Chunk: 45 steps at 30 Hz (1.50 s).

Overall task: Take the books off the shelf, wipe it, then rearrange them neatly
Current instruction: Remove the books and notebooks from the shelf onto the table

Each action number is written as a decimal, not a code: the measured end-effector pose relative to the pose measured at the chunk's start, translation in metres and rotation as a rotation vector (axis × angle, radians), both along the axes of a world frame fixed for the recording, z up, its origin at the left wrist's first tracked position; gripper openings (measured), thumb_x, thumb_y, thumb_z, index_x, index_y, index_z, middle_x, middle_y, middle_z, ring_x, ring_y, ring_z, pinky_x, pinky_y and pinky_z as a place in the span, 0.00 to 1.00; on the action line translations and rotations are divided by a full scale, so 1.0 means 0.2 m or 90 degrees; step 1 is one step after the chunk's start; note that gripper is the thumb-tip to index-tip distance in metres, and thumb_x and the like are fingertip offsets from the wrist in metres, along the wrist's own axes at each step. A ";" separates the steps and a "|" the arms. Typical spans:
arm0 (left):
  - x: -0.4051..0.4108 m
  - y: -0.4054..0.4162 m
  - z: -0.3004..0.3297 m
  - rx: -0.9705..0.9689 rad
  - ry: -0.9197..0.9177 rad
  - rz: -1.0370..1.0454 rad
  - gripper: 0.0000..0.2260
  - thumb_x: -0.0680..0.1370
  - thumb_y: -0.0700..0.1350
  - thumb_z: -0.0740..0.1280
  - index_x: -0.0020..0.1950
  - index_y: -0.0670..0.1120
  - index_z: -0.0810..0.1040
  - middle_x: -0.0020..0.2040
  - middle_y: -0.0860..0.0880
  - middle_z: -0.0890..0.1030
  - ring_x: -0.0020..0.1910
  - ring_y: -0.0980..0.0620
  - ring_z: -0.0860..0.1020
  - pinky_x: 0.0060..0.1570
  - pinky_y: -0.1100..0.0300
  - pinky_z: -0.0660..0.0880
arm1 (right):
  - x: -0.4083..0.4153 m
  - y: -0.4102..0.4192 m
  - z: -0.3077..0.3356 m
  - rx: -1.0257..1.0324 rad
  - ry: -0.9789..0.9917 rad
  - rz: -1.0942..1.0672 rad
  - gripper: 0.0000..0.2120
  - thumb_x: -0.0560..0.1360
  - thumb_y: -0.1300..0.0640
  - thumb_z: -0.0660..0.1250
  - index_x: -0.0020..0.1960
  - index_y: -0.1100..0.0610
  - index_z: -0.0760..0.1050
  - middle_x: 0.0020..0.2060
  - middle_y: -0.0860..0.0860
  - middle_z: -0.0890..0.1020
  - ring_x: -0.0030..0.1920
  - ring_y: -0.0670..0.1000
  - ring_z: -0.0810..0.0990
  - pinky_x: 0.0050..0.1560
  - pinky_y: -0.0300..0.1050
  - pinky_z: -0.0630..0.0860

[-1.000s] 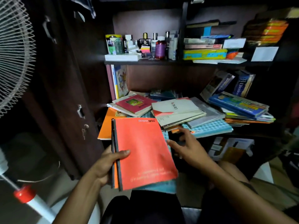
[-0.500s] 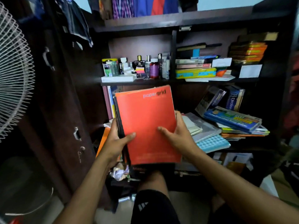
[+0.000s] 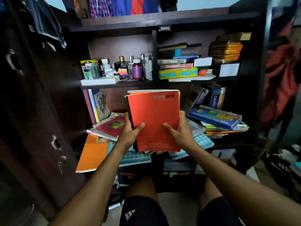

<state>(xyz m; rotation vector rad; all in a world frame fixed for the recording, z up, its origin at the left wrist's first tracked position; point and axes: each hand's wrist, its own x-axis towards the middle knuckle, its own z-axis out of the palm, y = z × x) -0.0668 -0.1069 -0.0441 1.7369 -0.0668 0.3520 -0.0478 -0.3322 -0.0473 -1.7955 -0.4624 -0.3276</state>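
Both hands, left and right, hold a red notebook stack upright by its lower edges, each grip closed around it, just before the shelf where loose books lie scattered.

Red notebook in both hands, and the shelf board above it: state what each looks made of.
Red notebook: thin card cover, matte, with paper page edges showing at top; it looks slightly flexed. Shelf board: dark brown wood or laminate, likely smooth, with a faint sheen along its front edge; which of the two is unclear.
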 end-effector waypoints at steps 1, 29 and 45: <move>0.00 0.00 -0.01 0.004 -0.021 0.012 0.38 0.79 0.49 0.72 0.81 0.54 0.52 0.71 0.50 0.76 0.66 0.51 0.78 0.69 0.40 0.73 | 0.01 0.00 0.01 -0.012 0.002 0.012 0.23 0.79 0.49 0.70 0.67 0.48 0.62 0.56 0.41 0.79 0.53 0.39 0.81 0.60 0.55 0.80; -0.03 0.10 -0.25 -0.370 0.260 0.237 0.14 0.80 0.40 0.71 0.64 0.40 0.77 0.55 0.38 0.83 0.43 0.42 0.82 0.39 0.53 0.79 | 0.00 -0.77 0.52 -0.370 -0.458 -0.237 0.13 0.82 0.52 0.59 0.61 0.52 0.78 0.48 0.54 0.84 0.48 0.60 0.82 0.47 0.60 0.78; -0.15 0.00 -0.16 -0.374 0.242 0.068 0.25 0.75 0.59 0.74 0.64 0.44 0.77 0.60 0.38 0.82 0.56 0.37 0.83 0.50 0.41 0.81 | -0.26 0.03 -0.37 -0.612 -0.460 0.104 0.13 0.82 0.42 0.61 0.64 0.41 0.75 0.63 0.38 0.79 0.53 0.48 0.79 0.50 0.48 0.73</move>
